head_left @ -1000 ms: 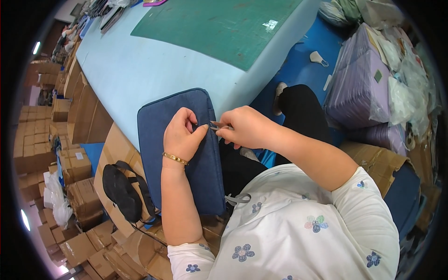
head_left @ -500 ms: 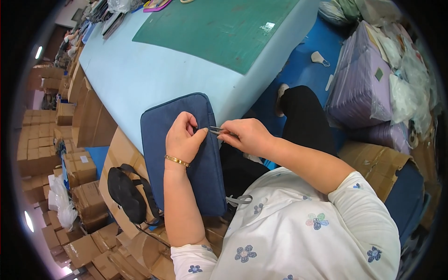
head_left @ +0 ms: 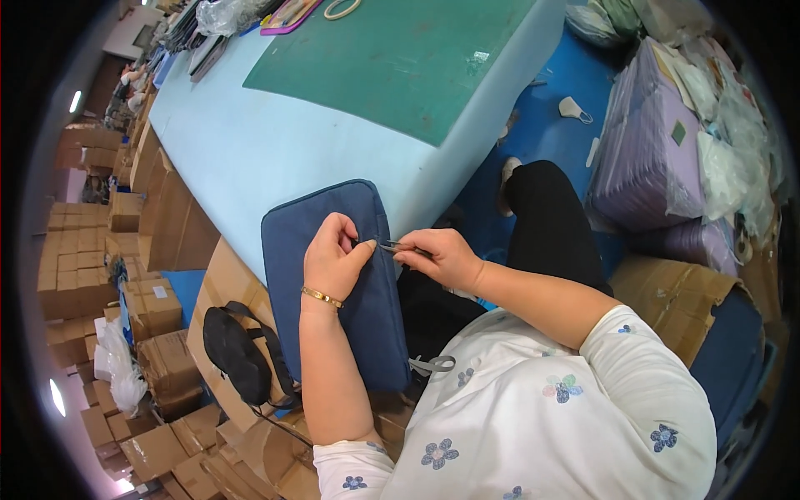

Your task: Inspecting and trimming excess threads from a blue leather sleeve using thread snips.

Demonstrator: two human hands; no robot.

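Observation:
A navy blue fabric laptop sleeve [head_left: 342, 317] lies tilted at the near corner of the table, with rounded corners and a seam along its right side. My left hand [head_left: 335, 257] rests on it, thumb and fingers pinched at the fabric by the right edge. Just right of that pinch, my right hand [head_left: 442, 257] grips slim metal tweezers [head_left: 388, 247], their two prongs pointing left at the sleeve's edge. What lies between the tips is too small to make out. A grey strap loop [head_left: 433, 364] hangs from the sleeve's lower right corner.
The pale blue table [head_left: 242, 142] carries a green cutting mat [head_left: 383, 67] and a tape ring [head_left: 342, 8]. A black strapped pouch [head_left: 237, 354] sits on cardboard at the left. Stacked cartons [head_left: 83, 258] fill the left side; plastic-wrapped purple goods [head_left: 646, 150] stand right.
The view has shifted slightly, so the sleeve and both hands appear lower and a little right. The tweezers' prongs look closer together. Both hands keep their hold at the sleeve's right edge.

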